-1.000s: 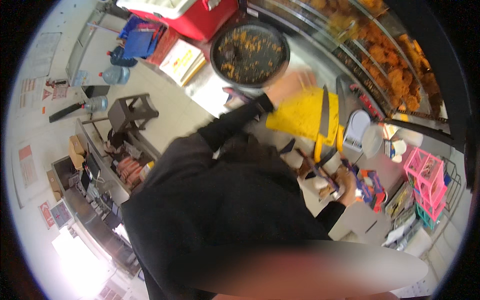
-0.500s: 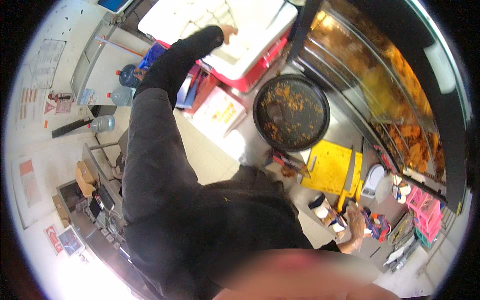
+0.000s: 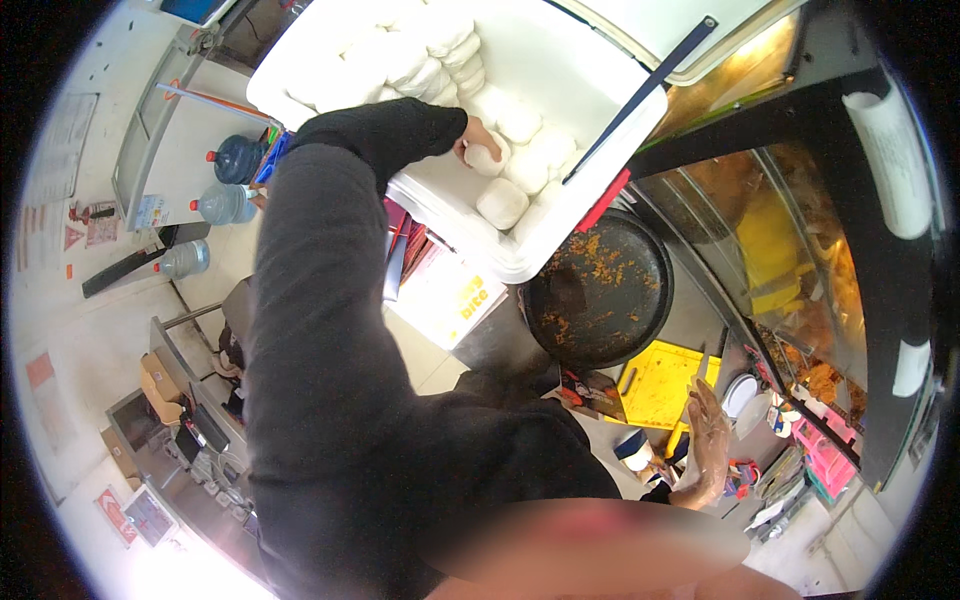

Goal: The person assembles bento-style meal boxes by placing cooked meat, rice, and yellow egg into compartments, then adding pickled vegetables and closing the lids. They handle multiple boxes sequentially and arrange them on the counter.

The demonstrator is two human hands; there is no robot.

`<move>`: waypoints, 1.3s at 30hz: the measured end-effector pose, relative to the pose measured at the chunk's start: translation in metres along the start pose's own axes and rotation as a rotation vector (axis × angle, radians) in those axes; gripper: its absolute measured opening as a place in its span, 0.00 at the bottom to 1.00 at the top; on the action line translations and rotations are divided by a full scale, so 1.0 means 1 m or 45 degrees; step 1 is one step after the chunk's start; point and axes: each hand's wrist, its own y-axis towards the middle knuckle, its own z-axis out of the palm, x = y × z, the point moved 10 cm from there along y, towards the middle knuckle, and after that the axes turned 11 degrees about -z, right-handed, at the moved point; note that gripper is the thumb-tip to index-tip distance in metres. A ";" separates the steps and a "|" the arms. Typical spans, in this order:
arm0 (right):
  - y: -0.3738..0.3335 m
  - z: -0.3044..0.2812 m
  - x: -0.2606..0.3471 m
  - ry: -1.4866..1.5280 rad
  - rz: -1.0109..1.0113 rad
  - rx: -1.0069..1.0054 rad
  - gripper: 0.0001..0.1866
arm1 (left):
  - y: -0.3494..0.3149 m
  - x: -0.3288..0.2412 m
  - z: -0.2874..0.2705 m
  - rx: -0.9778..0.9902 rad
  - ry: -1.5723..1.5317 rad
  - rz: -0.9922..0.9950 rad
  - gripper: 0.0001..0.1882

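With the left hand (image 3: 477, 138), gripped a white ball (image 3: 488, 158) inside the white cooler (image 3: 450, 222), with fingers bent around its upper side. Could not make out the thumb or the underside of that ball, nor tell whether lifted clear or resting on the bottom. Lost the heap of white balls (image 3: 410, 55) at the left partly to glare, partly to the top of the view. Saw the lid (image 3: 650, 30) cut off above, and nothing past the blurred patch (image 3: 585, 545) low in the middle.

Covered a stretch of the near rim with the black sleeve (image 3: 380, 140), leaving bare white wall below the wrist. Had loose white balls (image 3: 520, 120) just beside the fingers, then a dark blue bar (image 3: 640, 103) slanting across the cooler. Found the black pan (image 3: 600, 300) partly under the cooler's corner, and the yellow board (image 3: 655, 385) beyond.

Stretched the left arm up, bent at the elbow, with forearm nearly level and wrist tipped down. Held the right hand (image 3: 705, 450) well apart, fingers straight and pointing up, around nothing visible; could not tell whether touching the knife (image 3: 703, 368).
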 end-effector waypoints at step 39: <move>0.080 -0.030 0.522 -1.115 -0.733 -1.770 0.21 | -0.541 0.056 0.175 0.736 -1.505 2.398 0.41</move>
